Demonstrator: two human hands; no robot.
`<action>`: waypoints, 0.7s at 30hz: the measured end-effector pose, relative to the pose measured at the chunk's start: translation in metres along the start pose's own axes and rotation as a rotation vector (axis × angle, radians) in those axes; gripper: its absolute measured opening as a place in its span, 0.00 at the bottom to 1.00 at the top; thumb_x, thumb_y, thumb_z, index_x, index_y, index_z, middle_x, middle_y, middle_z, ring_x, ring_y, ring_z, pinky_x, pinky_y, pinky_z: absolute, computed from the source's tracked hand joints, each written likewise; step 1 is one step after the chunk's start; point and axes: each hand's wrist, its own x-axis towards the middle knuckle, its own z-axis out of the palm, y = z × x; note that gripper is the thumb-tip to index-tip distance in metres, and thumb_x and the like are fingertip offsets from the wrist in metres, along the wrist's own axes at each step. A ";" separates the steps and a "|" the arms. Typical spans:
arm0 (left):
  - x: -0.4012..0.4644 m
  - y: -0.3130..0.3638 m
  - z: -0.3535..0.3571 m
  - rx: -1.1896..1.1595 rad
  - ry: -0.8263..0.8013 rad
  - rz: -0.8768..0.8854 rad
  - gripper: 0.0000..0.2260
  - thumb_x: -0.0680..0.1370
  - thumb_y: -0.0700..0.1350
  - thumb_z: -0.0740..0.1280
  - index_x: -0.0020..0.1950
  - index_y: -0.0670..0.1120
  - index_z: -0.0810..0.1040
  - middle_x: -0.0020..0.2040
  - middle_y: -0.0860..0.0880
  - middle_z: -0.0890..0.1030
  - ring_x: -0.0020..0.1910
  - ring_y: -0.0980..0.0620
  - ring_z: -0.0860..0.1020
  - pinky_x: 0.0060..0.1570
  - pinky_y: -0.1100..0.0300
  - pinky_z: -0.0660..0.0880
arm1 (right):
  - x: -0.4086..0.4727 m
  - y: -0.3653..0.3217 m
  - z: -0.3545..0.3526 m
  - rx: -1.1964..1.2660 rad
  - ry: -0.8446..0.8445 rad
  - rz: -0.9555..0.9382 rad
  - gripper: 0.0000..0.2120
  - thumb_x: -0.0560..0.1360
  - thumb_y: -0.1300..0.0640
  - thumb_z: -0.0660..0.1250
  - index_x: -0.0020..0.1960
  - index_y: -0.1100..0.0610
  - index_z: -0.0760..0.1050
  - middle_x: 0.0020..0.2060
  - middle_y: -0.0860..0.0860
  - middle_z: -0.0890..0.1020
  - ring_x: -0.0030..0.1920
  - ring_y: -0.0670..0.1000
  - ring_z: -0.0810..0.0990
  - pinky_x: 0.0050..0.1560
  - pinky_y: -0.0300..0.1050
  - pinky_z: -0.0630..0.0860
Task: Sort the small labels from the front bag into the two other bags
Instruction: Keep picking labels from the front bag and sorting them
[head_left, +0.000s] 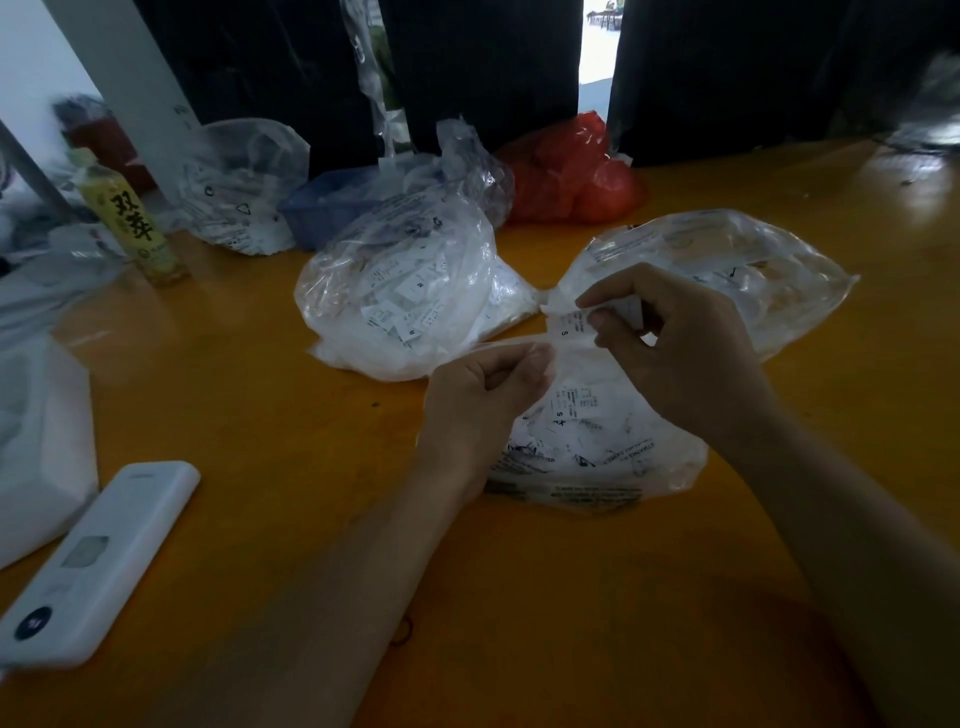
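A small label (570, 326) marked S is pinched in the right hand (670, 343), just above the front bag (597, 447), whose rim is gripped by the left hand (483, 400). The far left bag (400, 296) and far right bag (727, 275) sit close together, so the label could be dropped into the wrong one, or missed at a slack opening.

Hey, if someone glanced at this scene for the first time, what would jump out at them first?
Probably the two hands at centre: the right hand pinches a small white label above the front bag, whose rim the left hand grips. Behind sit two clear bags, the left bag of labels and the right bag, on the orange table. A red bag glows farther back.
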 end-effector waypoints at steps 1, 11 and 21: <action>0.000 0.000 0.000 -0.004 -0.006 0.000 0.09 0.80 0.43 0.74 0.59 0.44 0.87 0.55 0.47 0.88 0.57 0.50 0.86 0.58 0.58 0.82 | 0.000 -0.001 0.000 0.004 0.001 -0.005 0.07 0.79 0.60 0.70 0.55 0.50 0.81 0.46 0.39 0.82 0.47 0.44 0.84 0.49 0.45 0.82; -0.002 0.004 0.000 0.033 -0.017 0.022 0.06 0.79 0.45 0.76 0.55 0.54 0.86 0.54 0.48 0.88 0.57 0.50 0.86 0.62 0.52 0.81 | 0.000 0.003 0.002 -0.064 -0.020 -0.094 0.07 0.79 0.62 0.70 0.55 0.53 0.81 0.46 0.44 0.82 0.46 0.43 0.81 0.48 0.30 0.76; -0.002 0.004 0.000 0.038 -0.014 -0.006 0.06 0.80 0.45 0.74 0.57 0.48 0.87 0.54 0.47 0.88 0.56 0.49 0.87 0.60 0.54 0.82 | 0.001 0.008 0.002 -0.159 -0.076 -0.128 0.07 0.80 0.62 0.67 0.55 0.55 0.81 0.51 0.49 0.83 0.46 0.48 0.82 0.47 0.49 0.82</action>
